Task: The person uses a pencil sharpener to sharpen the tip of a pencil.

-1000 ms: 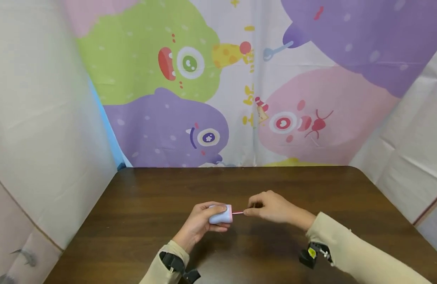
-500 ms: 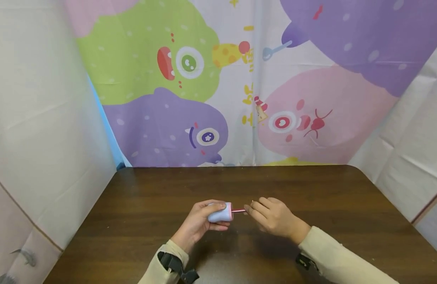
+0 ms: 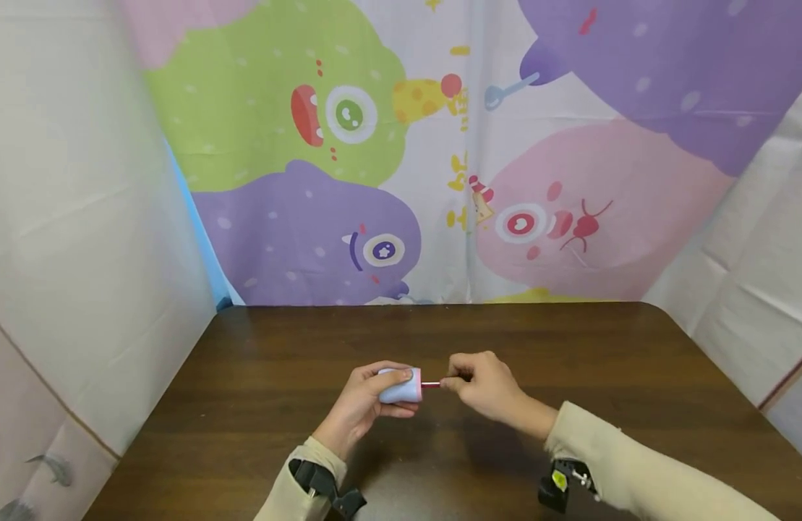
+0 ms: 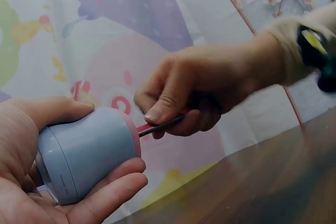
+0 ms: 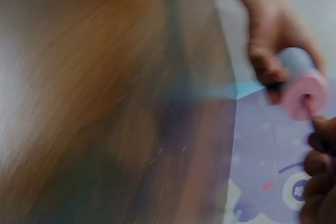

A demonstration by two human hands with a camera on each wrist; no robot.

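Observation:
In the head view my left hand [image 3: 356, 404] grips a small light-blue pencil sharpener [image 3: 399, 386] with a pink end face, held sideways above the table. Thumb and fingers wrap its body, and the pink end points right. A thin pencil [image 3: 430, 384], pink and dark, sticks out of the hole in that face. My right hand [image 3: 485, 383] pinches the pencil's outer part between thumb and curled fingers. In the left wrist view the pencil [image 4: 157, 127] runs straight from the sharpener [image 4: 94, 150] into the right hand; its inserted tip is hidden.
Below both hands lies a dark brown wooden table [image 3: 277, 347] with rounded far corners. Behind it hangs a curtain [image 3: 440, 275] with cartoon monsters, and pale cloth [image 3: 82, 217] covers the sides. Black wrist cameras sit on both sleeves.
My right hand has twisted about the pencil, turning over and then back, with its wrist shifted slightly left. The left hand and sharpener have moved slightly left and up.

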